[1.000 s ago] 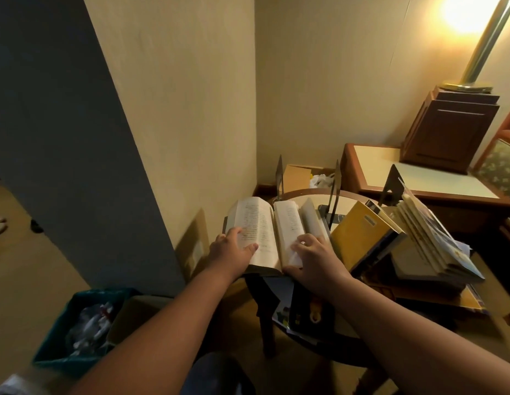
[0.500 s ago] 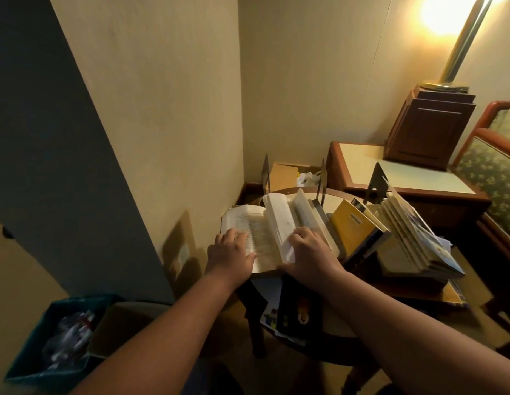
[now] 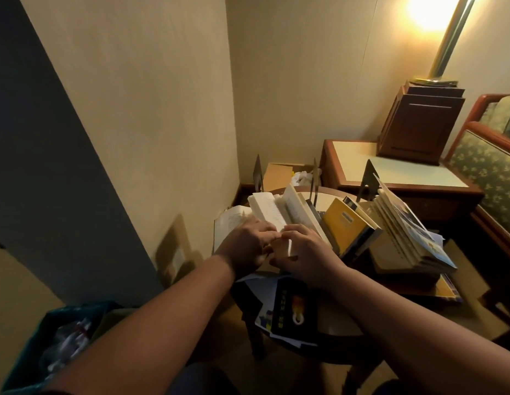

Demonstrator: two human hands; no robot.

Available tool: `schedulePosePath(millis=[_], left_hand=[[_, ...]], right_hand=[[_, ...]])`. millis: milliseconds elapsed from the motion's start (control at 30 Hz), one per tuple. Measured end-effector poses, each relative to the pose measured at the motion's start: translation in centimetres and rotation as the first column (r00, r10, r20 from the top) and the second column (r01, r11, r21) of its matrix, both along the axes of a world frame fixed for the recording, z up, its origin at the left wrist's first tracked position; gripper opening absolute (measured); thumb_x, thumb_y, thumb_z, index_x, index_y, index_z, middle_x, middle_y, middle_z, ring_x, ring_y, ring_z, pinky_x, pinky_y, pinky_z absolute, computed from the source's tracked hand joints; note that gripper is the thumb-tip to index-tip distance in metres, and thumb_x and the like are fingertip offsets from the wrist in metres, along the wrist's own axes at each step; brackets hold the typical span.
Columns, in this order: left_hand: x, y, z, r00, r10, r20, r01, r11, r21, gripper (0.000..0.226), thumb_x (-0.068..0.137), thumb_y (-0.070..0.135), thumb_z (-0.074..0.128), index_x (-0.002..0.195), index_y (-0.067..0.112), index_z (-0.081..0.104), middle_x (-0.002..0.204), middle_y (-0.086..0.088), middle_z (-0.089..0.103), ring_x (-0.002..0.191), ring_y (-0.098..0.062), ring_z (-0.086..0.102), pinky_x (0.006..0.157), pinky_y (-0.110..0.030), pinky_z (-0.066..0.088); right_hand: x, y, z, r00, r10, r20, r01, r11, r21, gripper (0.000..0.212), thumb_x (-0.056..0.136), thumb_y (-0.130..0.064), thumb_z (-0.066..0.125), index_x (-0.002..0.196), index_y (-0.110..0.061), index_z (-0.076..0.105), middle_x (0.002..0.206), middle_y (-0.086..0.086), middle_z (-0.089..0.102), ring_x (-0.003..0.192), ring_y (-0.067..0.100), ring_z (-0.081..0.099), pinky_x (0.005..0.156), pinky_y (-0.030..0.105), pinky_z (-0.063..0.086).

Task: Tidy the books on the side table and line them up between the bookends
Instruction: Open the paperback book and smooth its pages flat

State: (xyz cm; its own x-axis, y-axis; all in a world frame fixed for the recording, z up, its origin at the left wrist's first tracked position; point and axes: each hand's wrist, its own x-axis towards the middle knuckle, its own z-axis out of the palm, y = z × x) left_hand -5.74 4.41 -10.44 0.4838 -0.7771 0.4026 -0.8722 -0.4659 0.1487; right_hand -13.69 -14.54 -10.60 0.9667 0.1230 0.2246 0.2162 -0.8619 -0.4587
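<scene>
A thick open book (image 3: pixel 272 210) lies at the left of the round side table (image 3: pixel 333 326), its pages half folded over toward the right. My left hand (image 3: pixel 246 248) and my right hand (image 3: pixel 303 252) meet at its near edge and grip it. A yellow book (image 3: pixel 346 226) leans right of it, then a slanting stack of thin books (image 3: pixel 404 232). Three dark metal bookends stand behind: left bookend (image 3: pixel 258 175), middle bookend (image 3: pixel 314 181), right bookend (image 3: pixel 367 181). A black book (image 3: pixel 292 312) lies flat at the table's front.
The wall corner is close on the left. A teal bin (image 3: pixel 40 349) with crumpled rubbish stands on the floor at lower left. A cardboard box (image 3: pixel 279 173) sits behind the table. A wooden cabinet (image 3: pixel 359 161) with a lamp base (image 3: pixel 421 124), and an armchair (image 3: pixel 487 166), are at right.
The open book's left pages have been folded up and over toward the right. My left hand slid right and now meets my right hand at the book's near edge.
</scene>
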Motion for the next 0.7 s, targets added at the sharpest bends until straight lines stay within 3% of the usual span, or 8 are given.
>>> schedulePosePath(millis=[133,300,467,567,700], left_hand=[[0.2,0.2,0.8,0.999,-0.013,0.052,0.013,1.000,-0.016,0.031,0.080,0.012,0.079,0.110,0.016,0.073,0.109,-0.004,0.072,0.101,-0.024,0.062,0.080,-0.043,0.058],[0.4,1.7,1.5,0.999,0.015,0.032,-0.017,0.999,0.046,0.050,0.091,0.018,0.066,0.139,0.019,0.055,0.110,-0.008,0.068,0.094,-0.023,0.060,0.078,-0.038,0.057],[0.4,5.3,0.7,0.990,0.130,0.058,-0.140,0.959,0.248,0.068,0.085,0.021,0.073,0.145,0.033,0.044,0.106,-0.008,0.055,0.093,-0.023,0.052,0.072,-0.038,0.055],[0.4,6.5,0.2,0.985,0.157,0.069,-0.170,0.951,0.258,0.065,0.083,0.020,0.074,0.141,0.034,0.050,0.108,-0.008,0.055,0.096,-0.025,0.052,0.073,-0.040,0.055],[0.4,7.3,-0.2,0.977,0.172,0.124,-0.201,0.935,0.293,0.063,0.082,0.017,0.075,0.139,0.030,0.054,0.138,-0.003,0.055,0.118,-0.028,0.049,0.089,-0.046,0.051]], right_hand=[[-0.3,-0.7,0.0,0.999,-0.010,-0.052,0.012,0.999,0.044,0.075,0.078,-0.045,0.081,0.142,-0.020,0.051,0.150,-0.001,0.044,0.136,0.018,0.042,0.104,0.031,0.049],[0.3,-0.5,-0.7,0.996,-0.047,-0.079,0.042,0.997,-0.072,0.055,0.091,-0.024,0.070,0.141,-0.014,0.051,0.144,0.004,0.052,0.132,0.023,0.049,0.106,0.038,0.048],[0.4,0.3,-0.9,0.980,-0.047,-0.191,0.017,0.988,-0.156,0.062,0.086,-0.048,0.072,0.140,-0.021,0.054,0.143,0.000,0.050,0.130,0.019,0.048,0.107,0.037,0.047],[0.4,0.6,-1.0,0.978,-0.063,-0.200,0.027,0.984,-0.175,0.067,0.086,-0.054,0.069,0.142,-0.021,0.052,0.146,0.001,0.046,0.132,0.021,0.044,0.106,0.037,0.046],[0.5,1.0,-0.9,0.987,-0.023,-0.159,-0.019,0.966,-0.259,0.069,0.089,-0.054,0.066,0.146,-0.021,0.046,0.159,0.003,0.033,0.142,0.029,0.036,0.109,0.042,0.045]])
